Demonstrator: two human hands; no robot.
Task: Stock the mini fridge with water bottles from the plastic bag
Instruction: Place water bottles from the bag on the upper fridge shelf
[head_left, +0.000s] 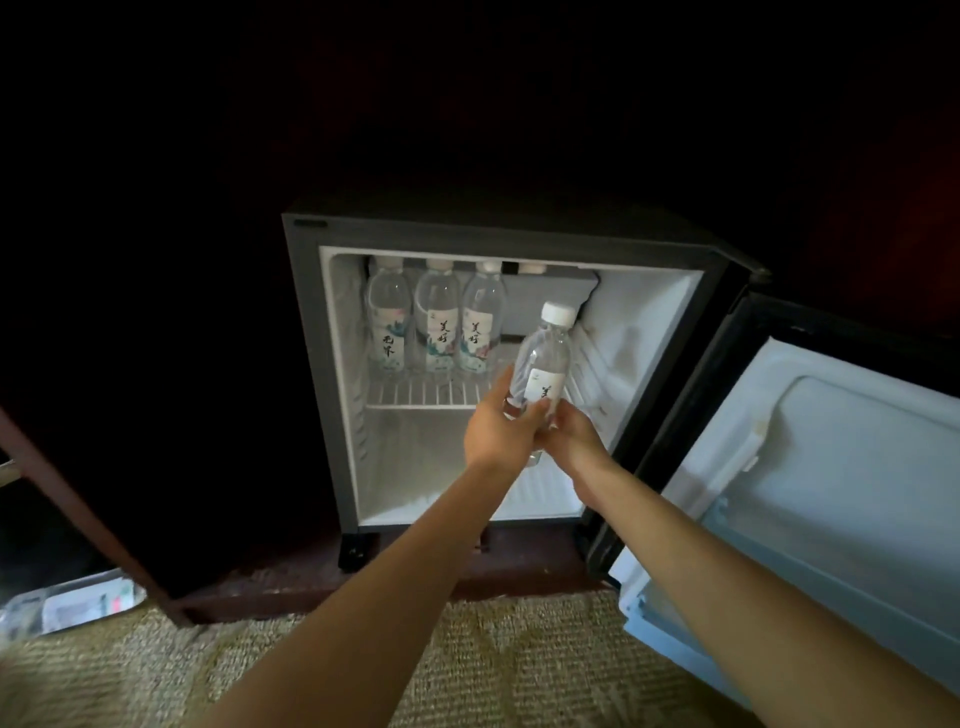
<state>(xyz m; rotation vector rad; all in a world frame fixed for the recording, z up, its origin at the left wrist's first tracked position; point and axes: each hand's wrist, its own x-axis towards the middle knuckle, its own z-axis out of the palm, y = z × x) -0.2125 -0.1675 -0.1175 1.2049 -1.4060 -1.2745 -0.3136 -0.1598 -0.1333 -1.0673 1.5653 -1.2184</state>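
- Water bottle (540, 364): clear, with a white cap and a white label bearing black characters. It is held in the air in front of the open mini fridge (311, 312), at the right end of the wire shelf's (415, 395) front edge. It is nearly upright, with the cap tipped slightly to the right.
- Left hand (496, 423): its fingers are curled round the lower part of the bottle from the left, gripping it.
- Right hand (574, 436): it comes in from the right and holds the bottle near its base, fingers bent against it. The bottom of the bottle shows between the two hands.
- Three bottles (441, 325) of the same kind stand upright side by side on the wire shelf, at the back left. Their labels face outward.
- Below the shelf the fridge's white lower compartment shows.
- Door (831, 467): swung wide open to the right, its pale inner lining facing the camera.
- Plastic bag (67, 603): lies on the carpet (467, 665) at the lower left, well apart from the fridge. Its pale contents are too blurred to make out.
- A dark reddish wooden cabinet (78, 493) surrounds the fridge.
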